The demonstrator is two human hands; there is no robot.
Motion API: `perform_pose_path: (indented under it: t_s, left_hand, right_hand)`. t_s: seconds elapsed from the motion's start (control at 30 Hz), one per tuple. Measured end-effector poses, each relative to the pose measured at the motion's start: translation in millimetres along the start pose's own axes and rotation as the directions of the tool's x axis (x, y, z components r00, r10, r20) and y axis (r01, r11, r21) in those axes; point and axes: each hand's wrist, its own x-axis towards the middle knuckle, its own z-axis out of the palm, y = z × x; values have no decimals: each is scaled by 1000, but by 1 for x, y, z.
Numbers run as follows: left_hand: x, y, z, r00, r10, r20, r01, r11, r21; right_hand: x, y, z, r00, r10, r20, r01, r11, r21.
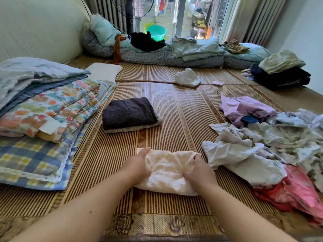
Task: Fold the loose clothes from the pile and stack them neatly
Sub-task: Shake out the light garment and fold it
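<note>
The cream cloth [167, 170] lies on the mat [174, 110] right in front of the person, between the folded stack [129, 113] farther off & the loose pile [262, 142] to the R. Both hands grasp it: the L hand [138, 165] has its fingers dug into the left end, and the R hand [199, 170] is curled on the right end, so the middle bunches up. The cloth looks thin, soft & crinkly w/ a bumpy weave, prob. very light & floppy. It won't keep a shape by itself, so each fold needs a flat press. Best to take it by the ends or corners, not the middle, & pull it smooth. Prob. not slippery. The mat is hard, w/ thin brown & yellow stripes, & may catch it a bit. The stack is dark w/ tiny dots, a neat block on a pale piece. The pile is crumpled: white, flowery, purple & pink bits, all limp.
</note>
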Motion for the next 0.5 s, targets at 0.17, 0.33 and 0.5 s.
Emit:
perform_pose_path:
  t_s: [0.17,0.33,0.5]
  left_hand:
    - [-10,-12,-8,988,65,142,-25,965,-263]
    - [-25,-23,-30,986,129,104,-90,944,-318]
    - [-17,-33,-73,975,201,-96,-223,909,-353]
  right_hand:
    - [-7,10,-14,993,-27,115,-9,953,304]
    - [-11,10,-34,905,-157,395,76,974,212]
    - [19,-41,-50,919,-327,222,299,942,150]
